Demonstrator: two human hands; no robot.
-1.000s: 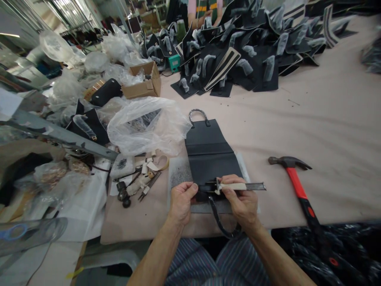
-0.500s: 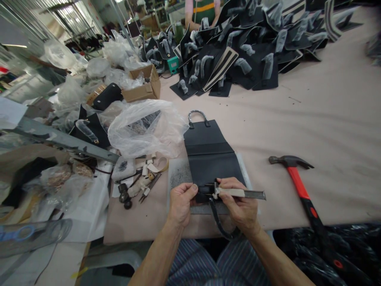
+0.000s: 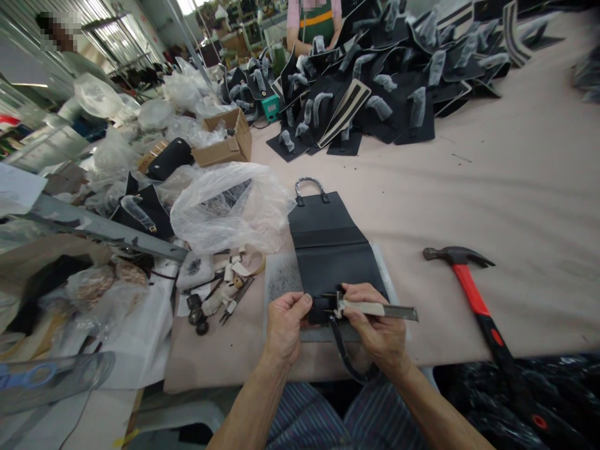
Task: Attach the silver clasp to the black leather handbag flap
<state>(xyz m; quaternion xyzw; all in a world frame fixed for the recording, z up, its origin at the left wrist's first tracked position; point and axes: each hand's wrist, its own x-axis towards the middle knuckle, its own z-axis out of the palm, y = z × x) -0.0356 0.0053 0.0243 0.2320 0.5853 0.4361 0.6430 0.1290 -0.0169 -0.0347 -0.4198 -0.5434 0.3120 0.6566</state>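
Left hand (image 3: 285,322) pinching black panel (image 3: 340,269), right hand (image 3: 382,331) closed around metal tool (image 3: 375,309)

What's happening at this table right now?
A person is working on a black panel that lies partly over a gray slab. The left hand pinches it near its near left corner, while the right hand grips a pronged tool, its prongs pointing left at the panel's near end; whether they touch is unclear. A hammer lies to the right, out of both hands.
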